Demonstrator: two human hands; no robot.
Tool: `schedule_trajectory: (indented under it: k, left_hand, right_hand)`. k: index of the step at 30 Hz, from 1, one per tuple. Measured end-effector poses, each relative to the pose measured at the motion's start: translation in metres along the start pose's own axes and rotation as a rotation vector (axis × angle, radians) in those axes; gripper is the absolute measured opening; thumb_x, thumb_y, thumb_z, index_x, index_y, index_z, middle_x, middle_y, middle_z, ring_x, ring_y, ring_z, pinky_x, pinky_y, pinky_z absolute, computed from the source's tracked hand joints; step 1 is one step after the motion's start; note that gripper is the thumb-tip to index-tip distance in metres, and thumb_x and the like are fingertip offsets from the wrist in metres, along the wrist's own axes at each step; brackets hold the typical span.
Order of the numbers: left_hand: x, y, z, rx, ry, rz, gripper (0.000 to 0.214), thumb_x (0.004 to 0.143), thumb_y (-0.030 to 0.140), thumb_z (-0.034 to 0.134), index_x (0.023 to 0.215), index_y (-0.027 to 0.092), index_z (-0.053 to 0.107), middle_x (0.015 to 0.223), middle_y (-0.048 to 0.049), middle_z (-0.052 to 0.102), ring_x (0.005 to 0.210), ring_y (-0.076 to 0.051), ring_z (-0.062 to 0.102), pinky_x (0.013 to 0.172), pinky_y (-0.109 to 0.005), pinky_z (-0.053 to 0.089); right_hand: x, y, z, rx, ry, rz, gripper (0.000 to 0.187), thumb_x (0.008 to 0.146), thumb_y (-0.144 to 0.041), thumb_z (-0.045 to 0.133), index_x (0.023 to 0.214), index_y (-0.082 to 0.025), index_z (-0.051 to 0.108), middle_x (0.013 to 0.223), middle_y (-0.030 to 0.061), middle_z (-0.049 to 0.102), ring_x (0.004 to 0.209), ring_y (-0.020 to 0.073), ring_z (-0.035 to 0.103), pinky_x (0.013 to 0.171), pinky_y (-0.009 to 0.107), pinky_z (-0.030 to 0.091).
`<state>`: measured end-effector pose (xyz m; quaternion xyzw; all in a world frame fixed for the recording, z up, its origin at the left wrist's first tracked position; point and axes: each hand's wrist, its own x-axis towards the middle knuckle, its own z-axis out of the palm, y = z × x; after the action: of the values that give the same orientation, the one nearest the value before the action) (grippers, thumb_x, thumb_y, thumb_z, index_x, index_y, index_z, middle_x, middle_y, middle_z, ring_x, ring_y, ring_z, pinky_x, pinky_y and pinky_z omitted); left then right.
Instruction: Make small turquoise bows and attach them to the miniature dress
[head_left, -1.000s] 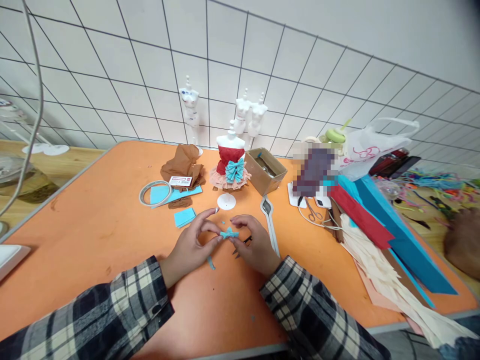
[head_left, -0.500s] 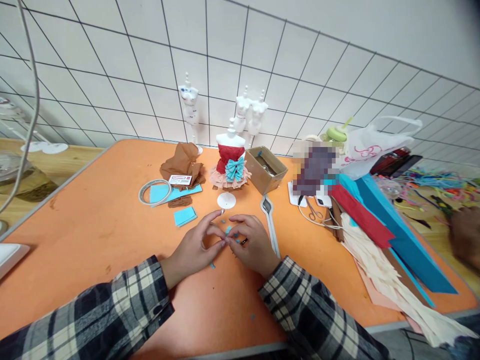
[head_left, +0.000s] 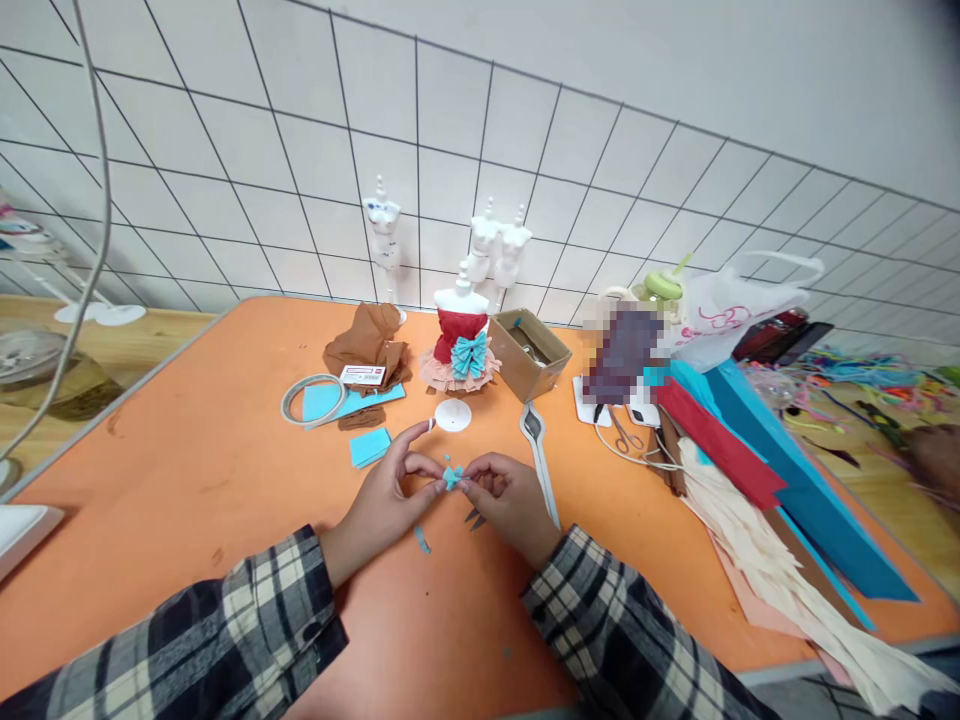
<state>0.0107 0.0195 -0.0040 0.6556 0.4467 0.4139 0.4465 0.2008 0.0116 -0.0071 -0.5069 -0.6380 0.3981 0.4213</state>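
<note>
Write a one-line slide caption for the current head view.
Left hand and right hand pinch a gathered light-blue piece over an orange table, before a mannequin in a red-and-pink dress.

Orange table: small blue paper stack, open cardboard box, dressed mannequin, blue scrap near front.

head view | head-worn, above the near edge of the orange table | faces forward and down over the table | close: table nearly spans frame width | reaches tiled wall behind table
</note>
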Motion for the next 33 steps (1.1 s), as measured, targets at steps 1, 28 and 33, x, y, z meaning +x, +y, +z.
schedule_trajectory:
  k: [1, 28, 33]
  left_hand:
    - [0.0, 0.001, 0.0, -0.005, -0.008, 0.007, 0.063, 0.085, 0.028, 0.06, 0.139, 0.018, 0.029, 0.084, -0.0016, 0.069, 0.086, -0.017, 0.068, 0.091, -0.038, 0.049]
    - [-0.003, 0.004, 0.007, 0.148, 0.113, 0.051, 0.062, 0.086, 0.031, 0.06, 0.14, 0.022, 0.032, 0.078, 0.0011, 0.069, 0.087, -0.02, 0.068, 0.092, -0.038, 0.047]
    - [-0.006, 0.002, 0.005, 0.116, 0.146, 0.073, 0.066, 0.086, 0.032, 0.061, 0.143, 0.024, 0.028, 0.079, -0.0003, 0.068, 0.087, -0.021, 0.067, 0.093, -0.043, 0.046]
  right_hand:
    - [0.0, 0.001, 0.001, 0.039, 0.008, 0.014, 0.014, 0.077, -0.032, 0.067, 0.079, -0.018, 0.067, 0.067, -0.0004, 0.062, 0.056, 0.0104, 0.049, 0.053, 0.023, 0.041]
    - [0.002, -0.004, 0.017, 0.498, -0.031, 0.385, 0.038, 0.061, -0.045, 0.079, 0.079, -0.017, 0.06, 0.059, -0.0075, 0.05, 0.04, 0.005, 0.046, 0.033, 0.017, 0.044]
    - [0.006, -0.007, 0.013, 0.48, -0.05, 0.374, 0.039, 0.06, -0.047, 0.079, 0.079, -0.017, 0.062, 0.059, -0.0064, 0.052, 0.038, 0.0062, 0.046, 0.033, 0.019, 0.042]
